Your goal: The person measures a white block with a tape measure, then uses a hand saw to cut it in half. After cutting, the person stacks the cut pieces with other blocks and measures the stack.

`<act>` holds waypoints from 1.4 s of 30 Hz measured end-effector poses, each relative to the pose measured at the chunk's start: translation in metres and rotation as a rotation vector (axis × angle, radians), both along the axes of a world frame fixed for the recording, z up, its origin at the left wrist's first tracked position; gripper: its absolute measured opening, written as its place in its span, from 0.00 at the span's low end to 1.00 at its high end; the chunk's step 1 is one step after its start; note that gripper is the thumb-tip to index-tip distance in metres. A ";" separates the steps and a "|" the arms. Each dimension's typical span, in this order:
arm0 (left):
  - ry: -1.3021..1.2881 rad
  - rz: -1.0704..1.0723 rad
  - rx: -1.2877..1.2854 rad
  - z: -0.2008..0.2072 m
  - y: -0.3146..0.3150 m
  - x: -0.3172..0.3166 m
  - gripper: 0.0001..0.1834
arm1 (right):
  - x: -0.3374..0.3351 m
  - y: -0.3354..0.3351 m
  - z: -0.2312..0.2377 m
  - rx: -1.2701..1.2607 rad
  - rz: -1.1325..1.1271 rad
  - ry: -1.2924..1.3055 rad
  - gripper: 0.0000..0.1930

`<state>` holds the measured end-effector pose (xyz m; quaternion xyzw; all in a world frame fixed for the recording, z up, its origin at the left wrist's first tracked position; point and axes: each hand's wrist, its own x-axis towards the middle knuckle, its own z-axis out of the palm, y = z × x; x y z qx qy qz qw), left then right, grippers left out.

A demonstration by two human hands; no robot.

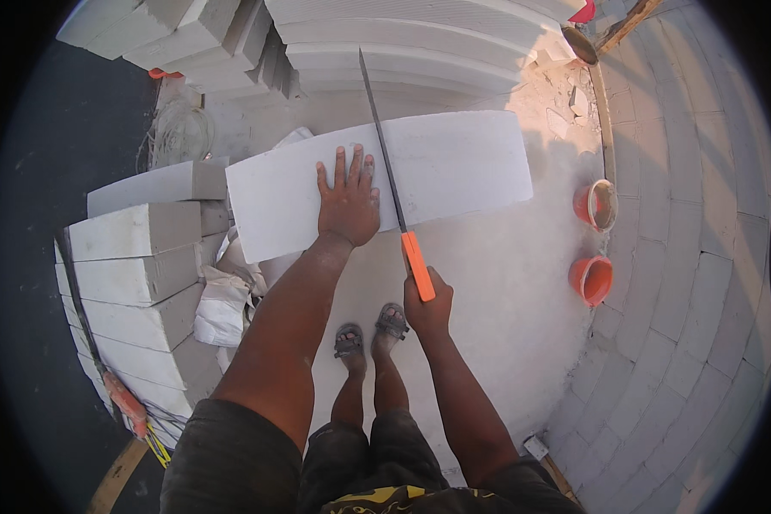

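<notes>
A long white concrete block (pixel 463 158) lies crosswise in front of me, raised above the floor. My left hand (pixel 349 201) rests flat on its top with the fingers spread, just left of the blade. My right hand (pixel 428 304) is wrapped round the orange handle of a handsaw (pixel 417 265). The saw's dark blade lies across the block near its middle, and its tip reaches past the far edge. Whether the teeth have cut into the block I cannot tell. What holds the block up is mostly hidden under it.
Stacked white blocks (pixel 137 274) stand at the left, beside crumpled white sacks (pixel 223 304). More blocks (pixel 403 43) are piled at the back. Two orange buckets (pixel 591 281) sit along the block wall (pixel 677 257) at the right. An orange-handled tool (pixel 124 403) hangs by the left stack.
</notes>
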<state>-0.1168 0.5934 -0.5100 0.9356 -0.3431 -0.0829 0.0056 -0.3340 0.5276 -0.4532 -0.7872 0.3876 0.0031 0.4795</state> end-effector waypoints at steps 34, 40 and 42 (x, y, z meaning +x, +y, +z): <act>-0.027 -0.018 0.029 0.000 -0.002 -0.005 0.33 | 0.035 -0.004 0.001 -0.036 -0.065 -0.075 0.08; 0.002 -0.010 -0.014 -0.003 0.002 -0.009 0.33 | -0.086 0.030 -0.031 -0.182 0.005 -0.095 0.08; -0.015 -0.011 -0.033 -0.002 0.001 -0.004 0.33 | -0.065 0.022 -0.026 -0.122 -0.044 -0.085 0.09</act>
